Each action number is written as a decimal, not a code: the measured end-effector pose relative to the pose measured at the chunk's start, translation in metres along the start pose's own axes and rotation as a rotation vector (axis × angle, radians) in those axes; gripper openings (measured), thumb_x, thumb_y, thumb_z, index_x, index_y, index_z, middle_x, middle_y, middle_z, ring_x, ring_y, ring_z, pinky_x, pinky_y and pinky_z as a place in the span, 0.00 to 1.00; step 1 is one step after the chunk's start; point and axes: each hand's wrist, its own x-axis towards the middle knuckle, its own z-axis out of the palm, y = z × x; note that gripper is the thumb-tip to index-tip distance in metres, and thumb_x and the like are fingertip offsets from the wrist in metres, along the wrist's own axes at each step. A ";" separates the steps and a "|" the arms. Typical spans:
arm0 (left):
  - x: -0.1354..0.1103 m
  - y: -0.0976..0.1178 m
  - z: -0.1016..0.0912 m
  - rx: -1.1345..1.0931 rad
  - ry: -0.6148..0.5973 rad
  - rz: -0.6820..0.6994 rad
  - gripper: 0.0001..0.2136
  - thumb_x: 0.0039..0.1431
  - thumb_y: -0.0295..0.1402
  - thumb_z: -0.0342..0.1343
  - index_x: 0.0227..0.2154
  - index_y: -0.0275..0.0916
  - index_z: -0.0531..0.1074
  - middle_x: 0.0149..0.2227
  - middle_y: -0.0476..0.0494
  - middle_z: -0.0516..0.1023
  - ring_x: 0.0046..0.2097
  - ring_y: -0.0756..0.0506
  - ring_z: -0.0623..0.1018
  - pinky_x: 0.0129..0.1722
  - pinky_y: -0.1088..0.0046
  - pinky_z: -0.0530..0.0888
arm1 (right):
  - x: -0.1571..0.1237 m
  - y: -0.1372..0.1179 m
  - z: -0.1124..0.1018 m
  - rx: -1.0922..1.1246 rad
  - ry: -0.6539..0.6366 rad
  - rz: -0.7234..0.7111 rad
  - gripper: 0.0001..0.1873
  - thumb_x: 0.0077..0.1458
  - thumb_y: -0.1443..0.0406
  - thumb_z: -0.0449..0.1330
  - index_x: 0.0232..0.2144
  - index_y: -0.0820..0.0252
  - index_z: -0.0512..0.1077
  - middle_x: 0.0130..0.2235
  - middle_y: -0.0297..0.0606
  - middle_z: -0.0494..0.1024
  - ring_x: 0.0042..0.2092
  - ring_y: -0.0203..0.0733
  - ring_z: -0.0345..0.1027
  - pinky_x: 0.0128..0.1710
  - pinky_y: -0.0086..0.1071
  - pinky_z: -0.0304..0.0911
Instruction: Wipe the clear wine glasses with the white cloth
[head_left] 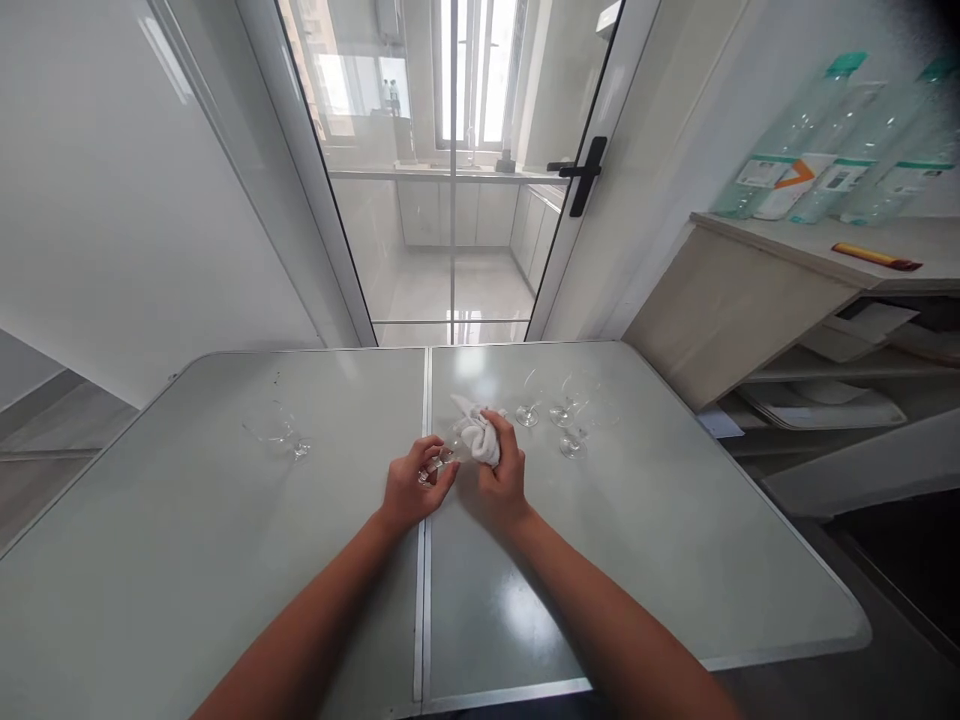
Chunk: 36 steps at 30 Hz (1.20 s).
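Tabletop [225, 560], left fingers [441, 481] seemingly pinching glass [448, 456], right fingers [505, 430] clutching cloth [477, 434]

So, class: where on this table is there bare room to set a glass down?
Bare: the near left of the table, between the lone glass and the left hand, which holds a stemmed glass; and the near right, from the right hand to the rounded corner. Crowded: the three glasses right of the cloth in the right hand.
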 end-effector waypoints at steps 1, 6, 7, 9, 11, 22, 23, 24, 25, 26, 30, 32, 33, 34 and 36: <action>0.000 0.000 0.000 0.011 -0.014 0.013 0.16 0.59 0.34 0.62 0.48 0.44 0.65 0.36 0.49 0.82 0.21 0.55 0.70 0.25 0.78 0.69 | 0.003 -0.003 -0.002 0.102 -0.019 0.063 0.32 0.55 0.70 0.54 0.62 0.51 0.63 0.49 0.40 0.77 0.45 0.46 0.72 0.46 0.40 0.68; -0.002 0.000 -0.001 -0.017 -0.095 0.012 0.16 0.58 0.34 0.62 0.48 0.45 0.66 0.36 0.49 0.82 0.21 0.54 0.68 0.25 0.77 0.67 | 0.019 -0.014 -0.016 0.390 -0.188 0.238 0.27 0.56 0.66 0.58 0.59 0.49 0.71 0.49 0.38 0.79 0.44 0.45 0.70 0.49 0.40 0.64; -0.002 0.000 -0.001 -0.038 -0.103 0.003 0.16 0.58 0.35 0.63 0.48 0.45 0.66 0.35 0.50 0.81 0.21 0.54 0.68 0.26 0.77 0.67 | 0.021 -0.015 -0.018 0.407 -0.218 0.240 0.27 0.56 0.65 0.59 0.58 0.49 0.71 0.48 0.38 0.79 0.43 0.46 0.70 0.49 0.41 0.64; -0.002 0.002 -0.001 -0.088 -0.113 -0.026 0.16 0.58 0.36 0.63 0.46 0.45 0.66 0.32 0.51 0.80 0.21 0.53 0.67 0.26 0.76 0.66 | 0.023 -0.014 -0.021 0.416 -0.276 0.230 0.27 0.56 0.63 0.60 0.59 0.51 0.71 0.44 0.37 0.79 0.42 0.46 0.69 0.50 0.42 0.63; -0.001 0.004 -0.002 -0.160 -0.127 -0.071 0.15 0.58 0.38 0.63 0.45 0.44 0.67 0.28 0.53 0.77 0.20 0.54 0.66 0.25 0.77 0.65 | 0.023 -0.012 -0.023 0.387 -0.318 0.200 0.27 0.56 0.62 0.60 0.59 0.52 0.71 0.39 0.35 0.78 0.39 0.45 0.68 0.49 0.42 0.64; 0.016 0.004 -0.007 -0.842 -0.347 -0.490 0.22 0.56 0.47 0.65 0.43 0.39 0.63 0.26 0.45 0.81 0.14 0.56 0.63 0.15 0.80 0.58 | 0.023 -0.014 -0.027 0.492 -0.318 0.275 0.17 0.59 0.56 0.59 0.49 0.54 0.75 0.36 0.35 0.75 0.31 0.39 0.62 0.31 0.31 0.59; 0.016 0.004 -0.007 -0.824 -0.337 -0.496 0.22 0.56 0.47 0.65 0.43 0.39 0.64 0.26 0.45 0.81 0.14 0.56 0.63 0.15 0.80 0.58 | 0.023 -0.014 -0.026 0.494 -0.293 0.287 0.17 0.59 0.55 0.59 0.48 0.54 0.75 0.39 0.36 0.76 0.34 0.40 0.64 0.33 0.31 0.60; 0.016 0.005 -0.006 -0.797 -0.320 -0.500 0.22 0.57 0.48 0.65 0.43 0.39 0.64 0.27 0.45 0.81 0.14 0.56 0.63 0.15 0.80 0.58 | 0.023 -0.014 -0.025 0.496 -0.271 0.295 0.17 0.59 0.54 0.60 0.47 0.54 0.76 0.42 0.37 0.76 0.36 0.41 0.65 0.34 0.31 0.61; 0.015 0.005 -0.006 -0.762 -0.298 -0.498 0.21 0.57 0.48 0.64 0.43 0.39 0.64 0.27 0.45 0.81 0.15 0.56 0.64 0.16 0.80 0.59 | 0.023 -0.014 -0.024 0.498 -0.256 0.299 0.17 0.59 0.54 0.60 0.47 0.53 0.76 0.44 0.38 0.76 0.37 0.42 0.65 0.36 0.31 0.61; 0.014 0.006 -0.005 -0.714 -0.270 -0.483 0.21 0.58 0.48 0.64 0.43 0.40 0.65 0.27 0.46 0.81 0.16 0.55 0.64 0.17 0.80 0.59 | 0.023 -0.014 -0.023 0.503 -0.247 0.298 0.16 0.59 0.54 0.61 0.46 0.53 0.76 0.46 0.38 0.75 0.38 0.42 0.66 0.37 0.31 0.62; 0.005 0.005 -0.001 -0.352 -0.132 -0.259 0.17 0.59 0.45 0.62 0.44 0.42 0.68 0.29 0.49 0.80 0.21 0.53 0.69 0.24 0.77 0.65 | 0.025 -0.015 -0.021 0.538 -0.210 0.290 0.11 0.60 0.57 0.60 0.42 0.52 0.76 0.47 0.37 0.75 0.41 0.42 0.65 0.41 0.31 0.61; 0.002 0.002 0.000 -0.135 -0.079 -0.123 0.14 0.59 0.43 0.63 0.44 0.43 0.71 0.27 0.49 0.79 0.22 0.52 0.70 0.27 0.75 0.66 | 0.025 -0.014 -0.019 0.535 -0.190 0.336 0.11 0.59 0.57 0.60 0.43 0.52 0.76 0.46 0.36 0.75 0.40 0.42 0.65 0.40 0.31 0.61; 0.001 0.000 0.000 -0.054 -0.060 -0.074 0.13 0.59 0.43 0.63 0.42 0.43 0.72 0.25 0.49 0.77 0.22 0.51 0.71 0.27 0.75 0.66 | 0.025 -0.013 -0.019 0.528 -0.189 0.368 0.12 0.59 0.57 0.61 0.44 0.53 0.76 0.45 0.36 0.75 0.40 0.42 0.64 0.40 0.31 0.61; 0.000 -0.001 0.001 -0.001 -0.047 -0.040 0.12 0.59 0.43 0.63 0.41 0.43 0.73 0.22 0.50 0.75 0.22 0.50 0.71 0.27 0.74 0.65 | 0.024 -0.012 -0.018 0.521 -0.192 0.399 0.14 0.59 0.56 0.61 0.45 0.53 0.76 0.43 0.36 0.75 0.39 0.42 0.64 0.39 0.32 0.60; -0.001 -0.002 0.002 0.036 -0.035 -0.006 0.11 0.58 0.42 0.63 0.37 0.42 0.74 0.19 0.50 0.71 0.22 0.49 0.71 0.26 0.74 0.63 | 0.022 -0.009 -0.018 0.516 -0.202 0.438 0.16 0.59 0.55 0.61 0.48 0.53 0.75 0.41 0.36 0.75 0.38 0.43 0.64 0.39 0.32 0.60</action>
